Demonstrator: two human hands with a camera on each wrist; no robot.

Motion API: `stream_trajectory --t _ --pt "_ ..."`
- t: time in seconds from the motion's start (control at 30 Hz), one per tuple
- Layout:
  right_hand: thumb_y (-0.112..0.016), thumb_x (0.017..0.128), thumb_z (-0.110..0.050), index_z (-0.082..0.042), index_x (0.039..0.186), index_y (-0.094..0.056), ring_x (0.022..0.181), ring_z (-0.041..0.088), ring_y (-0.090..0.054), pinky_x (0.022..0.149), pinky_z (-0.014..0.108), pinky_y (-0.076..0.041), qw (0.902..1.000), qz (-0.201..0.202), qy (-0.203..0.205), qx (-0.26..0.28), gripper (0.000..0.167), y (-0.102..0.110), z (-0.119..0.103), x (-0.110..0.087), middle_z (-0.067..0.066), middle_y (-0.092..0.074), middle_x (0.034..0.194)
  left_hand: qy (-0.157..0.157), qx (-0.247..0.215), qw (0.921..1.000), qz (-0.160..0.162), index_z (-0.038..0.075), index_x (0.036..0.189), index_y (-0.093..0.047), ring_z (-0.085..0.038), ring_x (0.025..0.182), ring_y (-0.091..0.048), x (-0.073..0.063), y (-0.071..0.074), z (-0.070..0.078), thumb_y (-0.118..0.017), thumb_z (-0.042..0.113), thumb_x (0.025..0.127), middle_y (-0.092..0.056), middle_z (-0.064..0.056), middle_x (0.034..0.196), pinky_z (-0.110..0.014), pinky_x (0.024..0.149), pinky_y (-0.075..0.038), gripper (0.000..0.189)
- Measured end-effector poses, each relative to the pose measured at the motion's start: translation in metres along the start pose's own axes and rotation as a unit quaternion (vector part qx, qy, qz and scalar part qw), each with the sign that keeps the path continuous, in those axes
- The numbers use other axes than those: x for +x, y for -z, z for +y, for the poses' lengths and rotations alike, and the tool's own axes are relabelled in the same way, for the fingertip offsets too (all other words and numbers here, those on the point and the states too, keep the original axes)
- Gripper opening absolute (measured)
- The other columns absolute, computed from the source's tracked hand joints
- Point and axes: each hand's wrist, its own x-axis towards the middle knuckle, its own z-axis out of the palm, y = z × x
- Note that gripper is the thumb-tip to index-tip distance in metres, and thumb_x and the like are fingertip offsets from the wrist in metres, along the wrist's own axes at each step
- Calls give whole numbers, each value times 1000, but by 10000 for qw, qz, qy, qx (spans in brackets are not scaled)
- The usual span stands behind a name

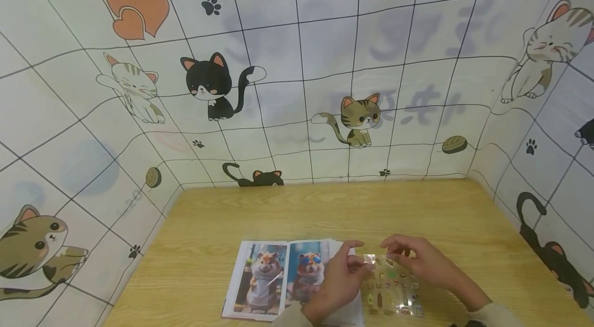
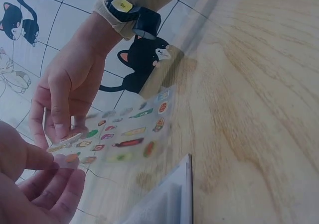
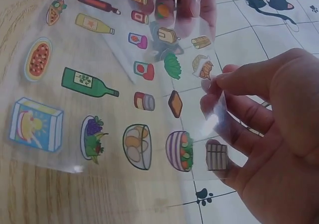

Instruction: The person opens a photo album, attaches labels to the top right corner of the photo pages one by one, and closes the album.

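Note:
A clear sheet of food stickers (image 1: 392, 293) is held up at its far edge by both hands, over the table right of the open book. My left hand (image 1: 337, 276) pinches its far left corner between thumb and fingers, beside an orange sticker in the left wrist view. My right hand (image 1: 424, 261) pinches the same edge farther right; the thumb (image 3: 249, 82) and index fingertip meet at a bread basket sticker (image 3: 202, 66). Bottles, bowls and jars are printed on the sheet. Several right fingers (image 3: 244, 114) lie behind the clear film.
An open book (image 1: 264, 283) with hamster pictures lies to the left, its right page partly covered by my left hand and forearm. The wooden table (image 1: 297, 211) meets a cat-print cloth wall (image 1: 278, 126) at the back and sides. A black device (image 2: 147, 22) sits on my right wrist.

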Motion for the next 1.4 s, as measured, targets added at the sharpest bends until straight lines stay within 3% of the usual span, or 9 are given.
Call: stream_trajectory --t 0.23,0.4,0.67,0.97,1.4 --pt "-77 84 -5 -24 115 -65 98 7 -61 79 28 -53 9953 479 753 -386 38 -8 -6 -1 -6 -68 107 4 -147 9999 58 16 133 -52 -9 76 -70 0 -1 1 -66 9 94 -75 -6 95 -20 67 -54 43" --pt "-80 78 2 -21 113 -66 96 10 -60 81 21 -50 9891 722 1258 -252 44 -17 -4 -1 -2 -68 104 -22 -181 9998 -7 13 134 -51 -8 74 -70 0 -1 2 -65 7 94 -76 -7 96 -20 66 -54 43" --pt "-78 83 -5 -21 111 -69 91 13 -61 76 28 -52 9934 570 989 -131 33 -22 -6 0 -6 -68 101 51 -240 9996 -137 14 136 -49 -11 75 -70 0 1 1 -61 4 94 -76 -5 99 -20 63 -52 45" --pt "-80 76 4 -17 108 -69 84 14 -60 71 27 -52 9874 644 1448 -43 40 -25 -2 1 -5 -67 95 -290 25 9995 -147 16 133 -51 -6 77 -69 -1 2 2 -65 8 93 -76 -2 97 -17 61 -51 43" --pt "-79 77 4 -17 108 -68 80 8 -61 69 28 -53 9924 542 1089 -162 39 -26 -5 1 -9 -67 90 -138 -40 9997 -180 18 132 -52 -12 77 -70 0 2 1 -65 6 93 -76 -4 96 -18 63 -51 43"
